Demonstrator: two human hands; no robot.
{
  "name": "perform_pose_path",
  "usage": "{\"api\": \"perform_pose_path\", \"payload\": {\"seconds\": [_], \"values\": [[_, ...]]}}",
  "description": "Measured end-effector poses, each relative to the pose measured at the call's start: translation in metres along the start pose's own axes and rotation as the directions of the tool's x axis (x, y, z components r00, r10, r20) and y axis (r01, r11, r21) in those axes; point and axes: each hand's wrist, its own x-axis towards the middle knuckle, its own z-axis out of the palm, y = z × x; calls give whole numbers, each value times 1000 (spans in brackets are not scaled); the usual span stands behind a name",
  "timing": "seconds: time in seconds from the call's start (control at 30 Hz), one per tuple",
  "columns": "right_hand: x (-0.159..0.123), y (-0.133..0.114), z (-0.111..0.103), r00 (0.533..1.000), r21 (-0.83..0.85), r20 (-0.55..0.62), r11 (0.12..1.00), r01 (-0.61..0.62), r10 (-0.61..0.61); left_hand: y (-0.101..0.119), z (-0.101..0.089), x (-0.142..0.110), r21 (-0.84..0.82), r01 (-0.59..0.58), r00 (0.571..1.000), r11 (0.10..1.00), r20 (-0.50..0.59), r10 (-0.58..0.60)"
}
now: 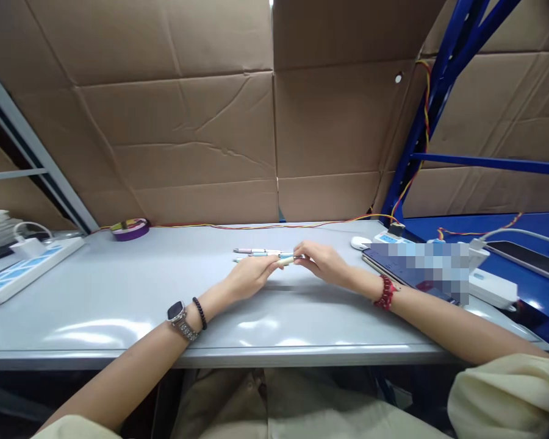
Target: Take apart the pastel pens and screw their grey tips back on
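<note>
Above the middle of the table my left hand is closed around the barrel of a pale cream pen. My right hand pinches the far end of that same pen, near its dark tip. Whether the right fingers grip the pen itself or a small part at its end is too small to make out. Just behind the hands, several slim pens in pale pink, white and light blue lie side by side on the table, partly covered by my left hand.
Purple tape lies at the back left, and a white power strip along the left edge. To the right are a white mouse, a dark flat device and a phone. Cardboard walls the back, beside a blue frame.
</note>
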Motion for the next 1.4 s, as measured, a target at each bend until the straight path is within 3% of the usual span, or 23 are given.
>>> {"api": "perform_pose_path", "payload": {"seconds": [0.17, 0.37, 0.7, 1.17, 1.4], "values": [[1, 2, -3, 999, 74, 48, 997, -24, 20, -4, -2, -1, -7, 47, 998, 999, 40, -47], [1, 0, -3, 993, -98, 102, 993, 62, -52, -7, -2, 4, -50, 16, 1000, 999, 25, -15], [-3, 0, 0, 987, -188, 15, 969, 162, -163, -3, -2, 2, -141, 37, 998, 989, 48, -31], [-4, -3, -1, 988, -186, 69, 971, 148, -137, 0, -2, 1, -208, 46, 997, 977, 75, -31], [-3, 3, -1, 993, -176, 17, 978, 115, -114, -4, 0, 3, -196, 22, 999, 980, 28, -17]]}}
